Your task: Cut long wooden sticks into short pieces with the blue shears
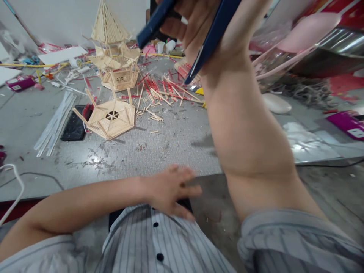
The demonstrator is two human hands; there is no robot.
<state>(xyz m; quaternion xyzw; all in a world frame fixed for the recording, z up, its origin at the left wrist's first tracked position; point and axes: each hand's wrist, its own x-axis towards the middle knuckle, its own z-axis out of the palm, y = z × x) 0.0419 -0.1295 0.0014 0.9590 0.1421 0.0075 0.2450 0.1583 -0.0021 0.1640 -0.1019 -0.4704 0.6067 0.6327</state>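
Note:
My right hand (pixel 204 28) is raised near the top edge, fingers wrapped round a dark blue tool with two long handles (pixel 212 38), perhaps cutters or pliers. My left hand (pixel 170 189) rests low against my striped shirt, fingers spread, slightly blurred, holding nothing. On the grey work surface (pixel 170 144) stands a tall pagoda model of wooden sticks (pixel 113 49). In front of it lies a separate hexagonal stick section (pixel 109 117). Loose wooden and red sticks (pixel 162 94) are scattered between the models and my right arm.
A black phone (pixel 74 127) lies left of the hexagonal section, beside several clear strips (pixel 55 123). A white cable (pixel 14 182) curls at the left edge. Magenta boxes (pixel 347 123), a pink fan (pixel 301 34) and clutter fill the right and back.

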